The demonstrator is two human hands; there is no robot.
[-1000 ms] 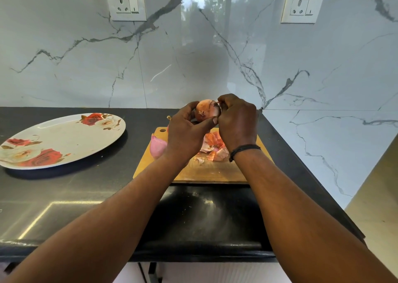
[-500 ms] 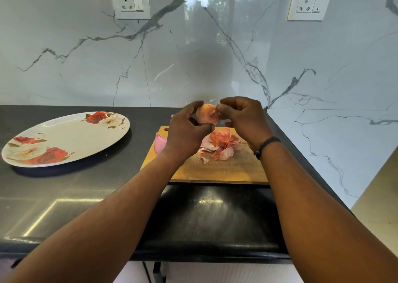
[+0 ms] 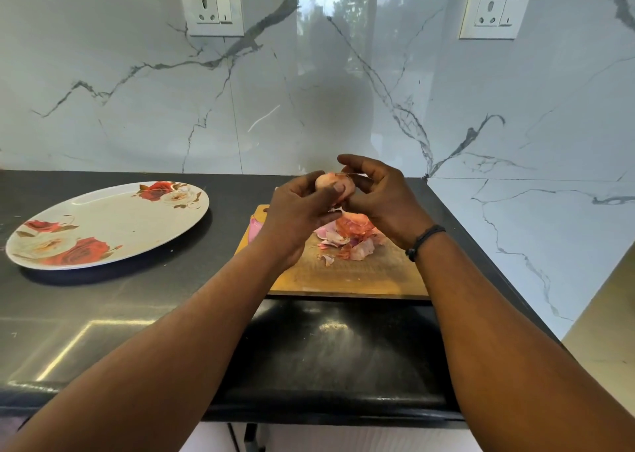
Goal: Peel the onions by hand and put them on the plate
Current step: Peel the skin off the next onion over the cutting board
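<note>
A small pinkish onion [image 3: 326, 180] is held up above the wooden cutting board [image 3: 350, 276]. My left hand [image 3: 295, 217] grips it from the left with thumb and fingers curled round it. My right hand [image 3: 381, 200] curls over the onion's right side, fingertips on its skin. A pile of torn orange and pink onion skins [image 3: 350, 238] lies on the board under my hands. A second, pink peeled onion [image 3: 253, 230] sits at the board's left edge, mostly hidden by my left wrist. The oval rose-patterned plate [image 3: 103, 224] lies at the left with nothing on it.
The black counter [image 3: 137, 297] runs from the left to a corner on the right, where it meets the marble wall [image 3: 515, 228]. Two wall sockets [image 3: 211, 8] sit high on the backsplash. The counter's front edge is close below my forearms.
The view has shifted slightly. My hands have turned the onion between them; my left thumb now lies across its front and my right fingers reach further over its top.
</note>
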